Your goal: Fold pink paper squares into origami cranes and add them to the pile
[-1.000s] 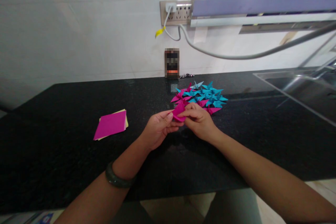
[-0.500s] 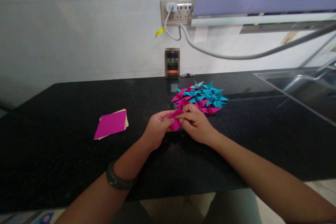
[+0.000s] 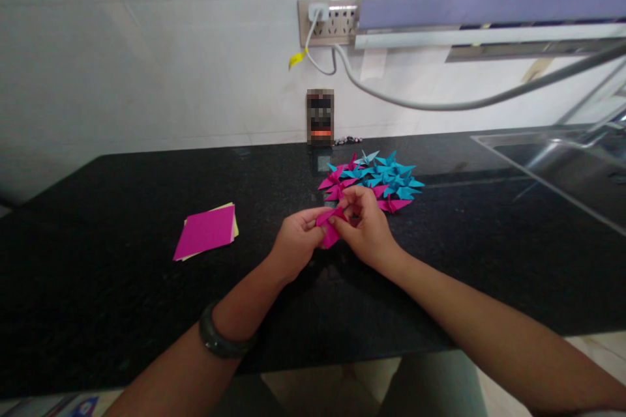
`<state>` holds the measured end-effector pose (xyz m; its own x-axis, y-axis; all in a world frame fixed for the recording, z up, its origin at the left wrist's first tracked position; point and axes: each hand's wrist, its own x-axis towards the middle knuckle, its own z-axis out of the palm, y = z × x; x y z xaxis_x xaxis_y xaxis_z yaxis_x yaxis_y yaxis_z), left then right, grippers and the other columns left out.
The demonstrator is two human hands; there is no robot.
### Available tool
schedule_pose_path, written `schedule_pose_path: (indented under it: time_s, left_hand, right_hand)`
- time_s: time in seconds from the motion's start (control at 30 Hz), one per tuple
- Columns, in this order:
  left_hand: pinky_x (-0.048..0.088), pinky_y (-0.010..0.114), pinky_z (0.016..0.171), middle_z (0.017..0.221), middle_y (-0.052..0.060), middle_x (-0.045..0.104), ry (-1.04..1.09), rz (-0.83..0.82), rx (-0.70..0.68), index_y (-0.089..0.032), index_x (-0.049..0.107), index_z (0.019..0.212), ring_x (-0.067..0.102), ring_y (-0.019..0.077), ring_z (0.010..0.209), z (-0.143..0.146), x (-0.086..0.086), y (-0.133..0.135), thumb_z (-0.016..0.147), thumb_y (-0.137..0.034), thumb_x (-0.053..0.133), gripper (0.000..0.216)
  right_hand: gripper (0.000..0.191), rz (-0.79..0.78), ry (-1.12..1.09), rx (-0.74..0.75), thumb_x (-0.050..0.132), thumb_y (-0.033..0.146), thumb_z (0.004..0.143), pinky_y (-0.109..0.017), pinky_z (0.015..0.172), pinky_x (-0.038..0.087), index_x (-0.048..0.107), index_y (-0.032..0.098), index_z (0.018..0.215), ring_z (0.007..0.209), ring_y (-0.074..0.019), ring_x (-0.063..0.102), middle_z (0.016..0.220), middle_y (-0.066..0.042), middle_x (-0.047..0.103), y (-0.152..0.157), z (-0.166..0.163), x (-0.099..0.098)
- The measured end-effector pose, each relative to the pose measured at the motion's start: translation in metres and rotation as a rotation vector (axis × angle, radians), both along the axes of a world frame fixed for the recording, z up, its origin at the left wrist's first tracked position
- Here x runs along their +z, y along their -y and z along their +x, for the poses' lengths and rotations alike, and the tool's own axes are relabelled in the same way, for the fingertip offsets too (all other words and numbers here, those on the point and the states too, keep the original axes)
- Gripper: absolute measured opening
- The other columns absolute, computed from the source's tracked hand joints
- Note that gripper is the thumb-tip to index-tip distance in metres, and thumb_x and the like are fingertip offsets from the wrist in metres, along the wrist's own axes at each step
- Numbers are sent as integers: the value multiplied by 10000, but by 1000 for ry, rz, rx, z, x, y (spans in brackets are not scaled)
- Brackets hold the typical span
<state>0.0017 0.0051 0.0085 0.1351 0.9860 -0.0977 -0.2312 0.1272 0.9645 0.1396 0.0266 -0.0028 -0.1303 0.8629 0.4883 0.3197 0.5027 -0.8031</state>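
Observation:
Both my hands meet over the black counter (image 3: 122, 313) and pinch a small, partly folded magenta paper (image 3: 328, 227). My left hand (image 3: 295, 243) grips its left side with fingers curled. From the right, my right hand (image 3: 366, 228) pinches the paper's upper edge, its fingers bent over it. Just beyond my hands lies a pile of folded paper cranes (image 3: 379, 179), blue ones behind and magenta ones in front. A dark bangle sits on my left wrist.
A stack of flat paper squares (image 3: 207, 232), magenta on top of yellow, lies to the left. A small dark box (image 3: 320, 116) stands against the white wall. A wall socket (image 3: 327, 21) feeds a grey cable running right. A steel sink (image 3: 562, 163) is at the right.
My hands have kept working the magenta paper, shifting slightly lower and nearer together. The paper looks smaller and more folded than a second ago.

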Motion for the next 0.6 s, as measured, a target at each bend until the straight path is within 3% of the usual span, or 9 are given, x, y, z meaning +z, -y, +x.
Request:
schedule_pose_path:
  time_s: [0.1, 0.2, 0.3, 0.4, 0.6]
  left_hand:
    - [460, 219, 611, 829, 68, 701, -6, 40, 0, -95, 627, 1030, 622, 135, 698, 3, -2, 0, 613, -102, 608, 418]
    - [462, 203, 582, 903, 76, 693, -50, 79, 35, -105, 594, 1086, 620, 129, 708, 6, -6, 0, 631, -92, 593, 455]
    - [440, 185, 472, 863, 60, 687, -153, 110, 103, -135, 562, 1137, 592, 110, 598, 9, -11, 0, 682, -147, 586, 456]
    - [466, 197, 484, 880, 64, 674, -193, 138, 183, -143, 575, 1105, 595, 120, 624, 10, -13, 1, 730, -217, 573, 382]
    - [468, 202, 496, 813, 54, 668, -34, 41, 222, -125, 608, 984, 582, 111, 604, 13, -8, 2, 708, -215, 603, 291]
  right_hand:
    - [55, -72, 31, -14, 575, 199, 712, -245, 539, 363, 533, 169, 731, 580, -114, 442, 644, 11, 475, -3, -2, -1]
    - [171, -84, 68, -83, 558, 213, 721, -242, 521, 329, 474, 174, 577, 554, -111, 400, 577, 20, 427, -4, -4, -2]
    - [191, -88, 48, -101, 548, 230, 734, -235, 503, 311, 454, 179, 576, 541, -108, 388, 565, 26, 415, -3, -6, -3]
    - [172, -64, 60, -108, 537, 241, 747, -234, 497, 308, 473, 179, 600, 546, -110, 397, 574, 23, 421, 0, -8, -2]
    - [173, -9, 90, -97, 508, 210, 769, -235, 518, 326, 481, 175, 602, 565, -109, 420, 611, 12, 444, 4, -8, 3]
